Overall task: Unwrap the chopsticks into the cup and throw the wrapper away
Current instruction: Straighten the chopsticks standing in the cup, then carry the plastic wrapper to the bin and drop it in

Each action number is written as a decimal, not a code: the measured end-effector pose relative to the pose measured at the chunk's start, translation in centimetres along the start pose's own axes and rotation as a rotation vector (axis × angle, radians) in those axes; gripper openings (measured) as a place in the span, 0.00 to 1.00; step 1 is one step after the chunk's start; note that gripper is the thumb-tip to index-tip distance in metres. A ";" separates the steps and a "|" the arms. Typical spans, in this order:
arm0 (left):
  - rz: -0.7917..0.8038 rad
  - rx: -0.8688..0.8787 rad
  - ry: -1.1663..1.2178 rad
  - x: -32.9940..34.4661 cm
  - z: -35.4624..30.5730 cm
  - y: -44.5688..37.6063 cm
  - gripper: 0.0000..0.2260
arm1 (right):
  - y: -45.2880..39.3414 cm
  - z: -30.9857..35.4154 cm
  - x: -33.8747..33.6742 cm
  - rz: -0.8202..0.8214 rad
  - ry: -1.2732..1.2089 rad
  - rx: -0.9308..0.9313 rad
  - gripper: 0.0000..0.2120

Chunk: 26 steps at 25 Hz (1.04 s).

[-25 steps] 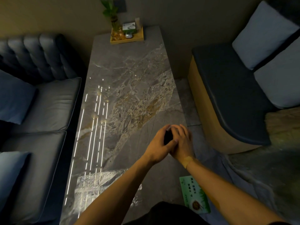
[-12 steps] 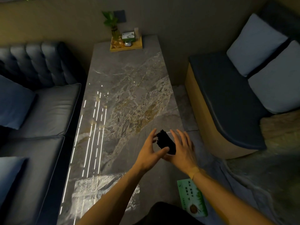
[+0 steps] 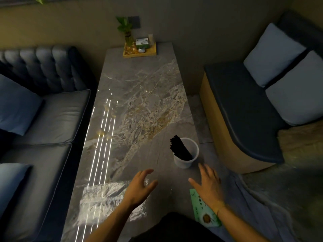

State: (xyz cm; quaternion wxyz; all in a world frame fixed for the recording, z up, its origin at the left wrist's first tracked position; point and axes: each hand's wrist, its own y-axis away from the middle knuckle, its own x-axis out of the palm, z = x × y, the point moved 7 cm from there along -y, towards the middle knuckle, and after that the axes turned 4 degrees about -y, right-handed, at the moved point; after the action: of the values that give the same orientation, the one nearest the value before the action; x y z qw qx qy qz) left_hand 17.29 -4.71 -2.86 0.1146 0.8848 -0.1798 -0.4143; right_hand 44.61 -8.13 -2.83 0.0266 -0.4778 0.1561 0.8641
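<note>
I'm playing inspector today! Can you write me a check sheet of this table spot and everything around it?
Surface: marble table, glossy, with light streaks.
Job's things: white cup near the right edge; black chopsticks in it, leaning left. Wrapper: nothing clearly seen.
Clutter: crinkly clear plastic near the left hand; green leaflet; far tray with a plant.
Grippers: left hand and right hand open, empty, clear of the cup.
Cables: nothing seen.
Surroundings: sofa left, cushioned bench right.
</note>
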 end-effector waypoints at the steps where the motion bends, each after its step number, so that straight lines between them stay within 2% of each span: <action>1: -0.006 0.006 -0.053 -0.5 0.8 0.4 0.21 | 0.1 0.1 0.7 0.058 0.011 -0.029 0.32; 3: -0.036 0.004 -0.147 -2.0 2.6 1.0 0.18 | 0.3 0.6 2.1 0.203 0.070 -0.077 0.26; 7: -0.086 -0.037 -0.274 -6.4 8.0 2.6 0.16 | 0.8 3.2 4.9 0.388 0.269 -0.178 0.25; 11: 0.007 -0.122 -0.423 -9.6 14.4 4.7 0.22 | 1.7 7.3 8.0 0.479 0.366 -0.256 0.25; 15: 0.096 -0.202 -0.488 -11.3 19.5 6.4 0.32 | 2.4 11.1 10.5 0.517 0.466 -0.271 0.28; 18: 0.107 -0.234 -0.473 -12.0 21.9 6.6 0.37 | 3.1 12.8 12.1 0.541 0.565 -0.223 0.31; 22: 0.136 -0.152 -0.519 -11.7 21.8 5.0 0.40 | 4.1 13.7 13.7 0.574 0.599 -0.123 0.33; 24: 0.143 -0.079 -0.551 -11.3 21.1 4.1 0.40 | 4.4 13.4 14.3 0.566 0.513 -0.042 0.29; 26: 0.157 -0.024 -0.586 -11.0 20.6 3.4 0.39 | 4.7 12.5 15.0 0.561 0.316 0.082 0.22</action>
State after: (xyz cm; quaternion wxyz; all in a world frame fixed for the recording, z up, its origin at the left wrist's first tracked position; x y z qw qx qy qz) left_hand -5.92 -4.34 -7.07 0.1002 0.7096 -0.2682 -0.6438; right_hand 25.33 -10.49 -8.04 -0.2180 -0.5429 0.3185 0.7458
